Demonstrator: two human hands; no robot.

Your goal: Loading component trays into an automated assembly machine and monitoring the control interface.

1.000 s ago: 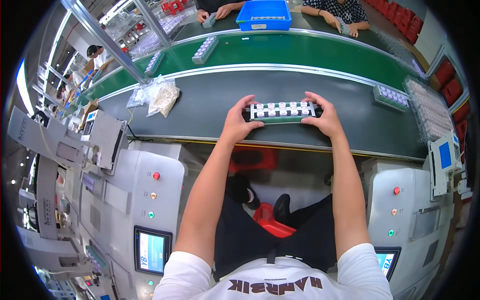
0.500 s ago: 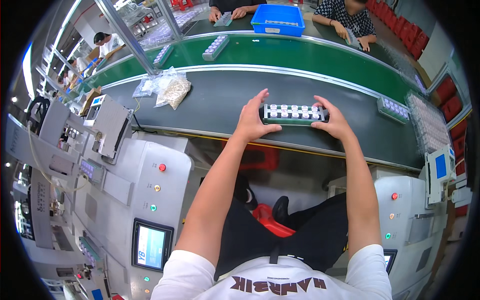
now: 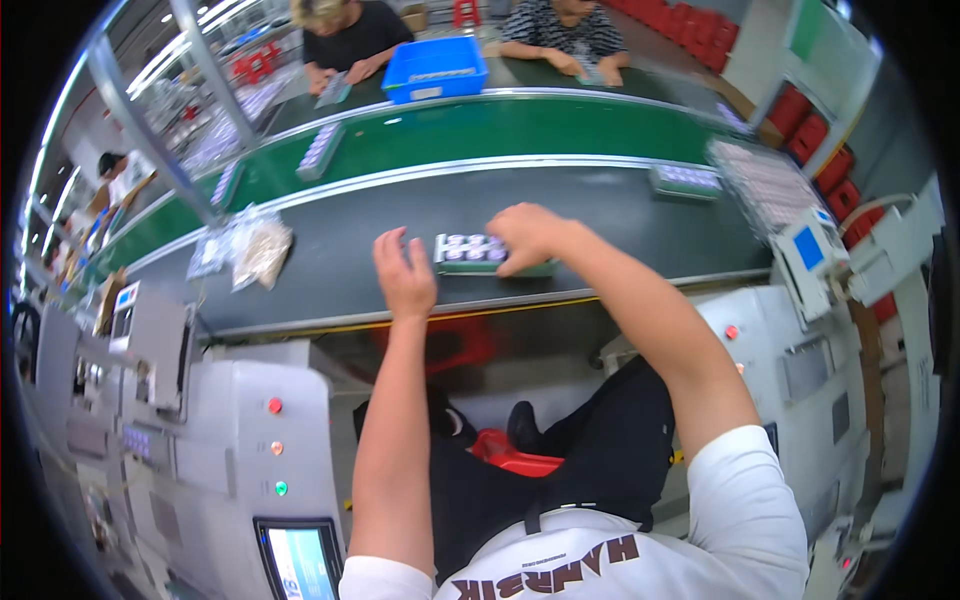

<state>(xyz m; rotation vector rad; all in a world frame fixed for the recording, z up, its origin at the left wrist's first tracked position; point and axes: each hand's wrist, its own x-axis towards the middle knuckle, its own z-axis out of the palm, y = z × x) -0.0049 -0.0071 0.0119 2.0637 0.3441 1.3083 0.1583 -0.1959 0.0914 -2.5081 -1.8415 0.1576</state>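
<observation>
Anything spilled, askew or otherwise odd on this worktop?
Nothing stands out. The crumpled clear bags on the dark worktop, left of the left hand, look slightly untidy, but no spill shows. The green-edged block, partly hidden by the right hand, shows no visible damage.

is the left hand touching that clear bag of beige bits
Apart: the head view shows a plain strip of dark work surface between the left hand and the bag.

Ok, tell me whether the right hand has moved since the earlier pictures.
Yes: judged against the bag of beige pieces, the right hand has moved left, from the right end of the tray to over its right-hand part.
</observation>
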